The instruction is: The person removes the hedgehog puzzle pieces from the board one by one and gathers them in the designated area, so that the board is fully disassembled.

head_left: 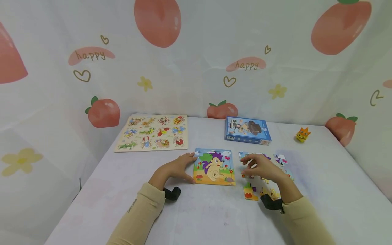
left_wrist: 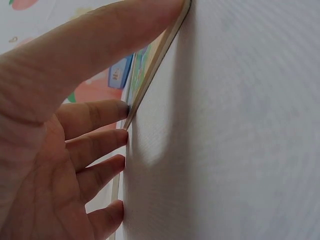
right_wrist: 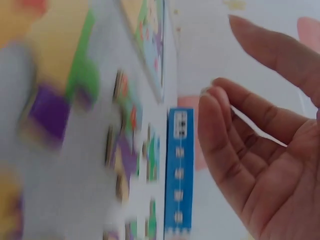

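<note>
A square puzzle board (head_left: 213, 167) with a hedgehog picture lies flat at the middle of the table. My left hand (head_left: 180, 168) rests along its left edge, thumb at the near corner and index finger farther up. In the left wrist view the thumb (left_wrist: 100, 47) and index fingertip touch the board's edge, the other fingers nearly straight beside it. Above the loose puzzle pieces (head_left: 251, 192) on the right hovers my right hand (head_left: 263, 167), its fingers loosely bent. Nothing shows between its fingers (right_wrist: 215, 130) in the right wrist view, where nearby pieces look blurred.
A wooden insect peg board (head_left: 153, 133) lies at the back left. Behind the puzzle sits a blue box (head_left: 247, 130), with a small yellow-orange toy figure (head_left: 302, 134) to its right. A patterned cloth (head_left: 196, 61) hangs along the table's back edge.
</note>
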The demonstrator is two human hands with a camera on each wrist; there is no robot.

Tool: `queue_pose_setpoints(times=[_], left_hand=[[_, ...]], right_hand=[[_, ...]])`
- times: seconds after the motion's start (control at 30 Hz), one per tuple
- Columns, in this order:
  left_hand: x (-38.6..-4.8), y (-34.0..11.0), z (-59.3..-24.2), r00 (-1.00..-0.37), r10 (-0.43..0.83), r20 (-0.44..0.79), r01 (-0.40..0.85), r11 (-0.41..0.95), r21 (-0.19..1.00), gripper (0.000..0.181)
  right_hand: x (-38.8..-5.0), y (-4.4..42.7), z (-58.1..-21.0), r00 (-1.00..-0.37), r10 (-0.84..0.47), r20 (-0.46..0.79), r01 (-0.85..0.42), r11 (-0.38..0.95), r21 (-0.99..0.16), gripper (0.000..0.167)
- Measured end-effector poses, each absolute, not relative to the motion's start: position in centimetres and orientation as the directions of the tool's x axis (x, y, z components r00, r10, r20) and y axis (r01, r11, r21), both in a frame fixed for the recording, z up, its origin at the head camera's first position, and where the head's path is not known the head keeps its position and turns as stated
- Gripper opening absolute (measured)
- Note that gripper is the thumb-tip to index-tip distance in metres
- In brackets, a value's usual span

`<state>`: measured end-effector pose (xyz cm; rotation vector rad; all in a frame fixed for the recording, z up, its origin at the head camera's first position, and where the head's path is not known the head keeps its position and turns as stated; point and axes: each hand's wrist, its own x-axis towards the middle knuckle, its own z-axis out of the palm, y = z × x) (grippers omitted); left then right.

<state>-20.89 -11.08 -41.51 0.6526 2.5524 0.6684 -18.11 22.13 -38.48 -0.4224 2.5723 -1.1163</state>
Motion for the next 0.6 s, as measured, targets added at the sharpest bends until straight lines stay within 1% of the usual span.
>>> queue_pose_setpoints(times=[0.2,0.4,0.6], left_hand=[[-20.8,-11.1,-41.3,-0.800,0.532,-0.276,0.325,0.772,0.546,0.092],[-20.8,-11.1,-41.3,-0.802,0.529,-0.276,0.321,0.772,0.548,0.092],[-20.9,-11.1,-41.5,-0.801,0.534,-0.270,0.324,0.767,0.554,0.093]], right_hand=[[-18.9,19.6,-38.4,-0.902,-0.375,-0.215,-0.108,0.678,-0.728,0.044],[-19.2,17.6,-38.8,-0.896,-0.373,-0.241,-0.103,0.703,-0.703,0.039],[-19.3,16.6,-39.9,-0.902,-0.324,-0.285,-0.058,0.744,-0.665,0.034]])
